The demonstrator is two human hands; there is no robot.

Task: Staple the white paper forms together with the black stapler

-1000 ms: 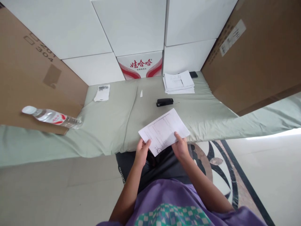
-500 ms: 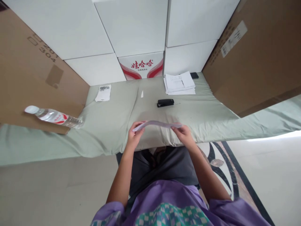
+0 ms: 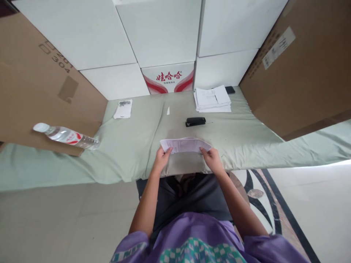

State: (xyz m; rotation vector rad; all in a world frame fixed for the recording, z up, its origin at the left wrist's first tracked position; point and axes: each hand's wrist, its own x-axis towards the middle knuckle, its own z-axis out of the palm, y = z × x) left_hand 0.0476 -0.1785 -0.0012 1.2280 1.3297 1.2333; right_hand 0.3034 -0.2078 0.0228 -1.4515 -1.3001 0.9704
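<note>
Between my two hands are sheets of printed paper (image 3: pixel 184 145), slightly bowed and held above the front of the cloth-covered table. My left hand (image 3: pixel 162 159) is closed on their left end, thumb on top. At the right end my right hand (image 3: pixel 212 160) grips them the same way. The printed face tilts up towards me; how many sheets there are I cannot tell. A black stapler (image 3: pixel 195 121) lies on the cloth just beyond the papers. Behind it to the right sits a stack of printed papers (image 3: pixel 212 99).
White cartons (image 3: pixel 170 34) form a wall at the back. Brown cardboard boxes stand at left (image 3: pixel 49 84) and right (image 3: pixel 298 73). A water bottle (image 3: pixel 67 136) is at the left, a white card (image 3: pixel 123 109) near it. A dark phone-like object (image 3: pixel 230 90) lies behind the paper stack.
The papers have tilted, so their printed face now shows instead of mostly their edge. Both hands still hold the ends. The whole view has shifted slightly.
</note>
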